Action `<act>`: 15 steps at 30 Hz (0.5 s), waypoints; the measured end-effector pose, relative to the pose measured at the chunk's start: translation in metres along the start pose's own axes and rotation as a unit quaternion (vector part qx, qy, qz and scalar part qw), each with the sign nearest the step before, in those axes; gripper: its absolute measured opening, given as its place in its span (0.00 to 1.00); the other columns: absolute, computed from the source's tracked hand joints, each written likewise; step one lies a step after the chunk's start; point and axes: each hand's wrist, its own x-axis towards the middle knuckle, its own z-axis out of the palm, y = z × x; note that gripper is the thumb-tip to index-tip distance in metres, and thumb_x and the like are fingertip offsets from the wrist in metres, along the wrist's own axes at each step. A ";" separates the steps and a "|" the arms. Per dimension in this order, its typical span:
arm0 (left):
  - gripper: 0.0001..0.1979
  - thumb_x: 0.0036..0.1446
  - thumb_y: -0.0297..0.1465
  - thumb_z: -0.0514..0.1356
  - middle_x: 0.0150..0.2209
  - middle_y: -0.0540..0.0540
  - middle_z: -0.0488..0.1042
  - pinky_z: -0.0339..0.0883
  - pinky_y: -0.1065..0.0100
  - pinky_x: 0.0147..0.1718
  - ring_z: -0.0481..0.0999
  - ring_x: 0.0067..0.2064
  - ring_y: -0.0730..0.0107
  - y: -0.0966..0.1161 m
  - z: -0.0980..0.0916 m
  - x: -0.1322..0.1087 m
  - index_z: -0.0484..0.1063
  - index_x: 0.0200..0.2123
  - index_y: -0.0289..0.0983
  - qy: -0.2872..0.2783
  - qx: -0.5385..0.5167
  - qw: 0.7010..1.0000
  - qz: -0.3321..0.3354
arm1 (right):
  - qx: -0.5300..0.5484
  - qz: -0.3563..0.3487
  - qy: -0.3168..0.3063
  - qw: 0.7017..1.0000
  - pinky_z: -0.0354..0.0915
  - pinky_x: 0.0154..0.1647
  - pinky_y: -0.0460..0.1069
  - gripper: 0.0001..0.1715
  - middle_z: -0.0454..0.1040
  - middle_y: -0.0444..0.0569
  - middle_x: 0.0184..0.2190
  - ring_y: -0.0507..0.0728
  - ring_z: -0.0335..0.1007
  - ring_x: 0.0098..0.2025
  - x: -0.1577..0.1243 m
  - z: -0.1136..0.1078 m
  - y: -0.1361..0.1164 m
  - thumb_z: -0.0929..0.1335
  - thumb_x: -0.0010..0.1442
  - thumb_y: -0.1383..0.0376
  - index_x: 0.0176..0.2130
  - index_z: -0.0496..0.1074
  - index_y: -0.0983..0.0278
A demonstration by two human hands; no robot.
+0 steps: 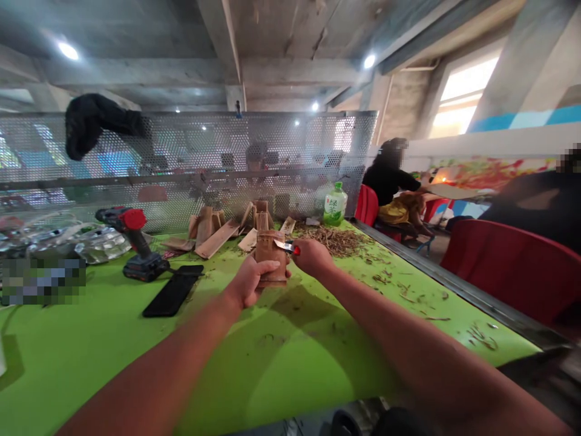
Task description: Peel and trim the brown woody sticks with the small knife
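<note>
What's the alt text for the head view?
Left hand grips a brown piece; right hand holds a blade at it, over a green table. Wood strips and shavings lie beyond; drill and phone at left.

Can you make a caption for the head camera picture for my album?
Left hand grips a brown piece; right hand holds a bladed tool to it, at a green table.

Knife handle [296, 249] mostly hidden in R hand [313, 258] — L forearm [158, 357] cut off.
</note>
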 end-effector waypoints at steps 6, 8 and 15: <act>0.20 0.45 0.30 0.67 0.34 0.38 0.80 0.75 0.58 0.33 0.81 0.33 0.56 -0.003 -0.004 0.003 0.73 0.44 0.32 -0.014 0.040 0.999 0.005 | -0.042 0.014 -0.020 0.999 0.55 0.30 0.46 0.12 0.80 0.51 0.33 0.55 0.72 0.32 0.001 -0.007 0.003 0.64 0.58 0.63 0.35 0.78 0.61; 0.19 0.45 0.29 0.68 0.35 0.38 0.81 0.76 0.58 0.33 0.81 0.34 0.56 -0.003 -0.005 0.005 0.74 0.43 0.33 -0.014 0.046 0.999 0.005 | -0.054 0.022 -0.027 0.998 0.57 0.31 0.46 0.13 0.80 0.52 0.34 0.55 0.73 0.34 0.001 -0.007 0.002 0.64 0.58 0.64 0.36 0.78 0.61; 0.14 0.47 0.29 0.67 0.36 0.37 0.80 0.75 0.60 0.32 0.81 0.33 0.58 0.000 0.011 -0.008 0.76 0.39 0.33 -0.063 0.060 0.996 -0.016 | -0.030 0.086 -0.020 0.996 0.62 0.36 0.46 0.14 0.79 0.56 0.36 0.57 0.75 0.37 0.017 -0.006 0.035 0.65 0.60 0.63 0.40 0.78 0.64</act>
